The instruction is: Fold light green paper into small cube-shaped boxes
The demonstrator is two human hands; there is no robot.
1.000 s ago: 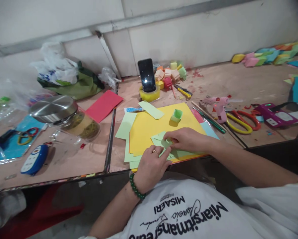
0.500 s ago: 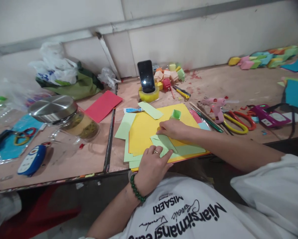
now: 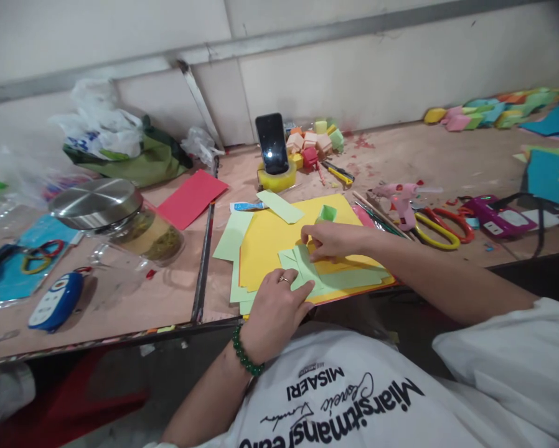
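Note:
A folded light-green paper strip (image 3: 302, 261) lies on a stack of yellow sheets (image 3: 270, 239). My left hand (image 3: 279, 305), with a ring and a green bead bracelet, rests flat on the strip's near side, fingers spread. At the strip's right edge, my right hand (image 3: 338, 241) has its fingers bent together and fingertips on the paper; its palm side is hidden. Just behind that hand stands a small green folded paper box (image 3: 327, 214). Another light-green strip (image 3: 280, 206) lies at the stack's far edge.
A phone (image 3: 272, 143) stands in a yellow tape roll (image 3: 278, 179), with folded paper pieces (image 3: 312, 144) behind. To the right lie a pink glue gun (image 3: 402, 202), scissors (image 3: 438, 230) and a purple device (image 3: 498, 216). A lidded glass jar (image 3: 151, 236) stands left.
My right hand has shifted slightly right along the folded strip, its fingertips now at the strip's right edge. My left hand stays on the paper. The view has turned slightly.

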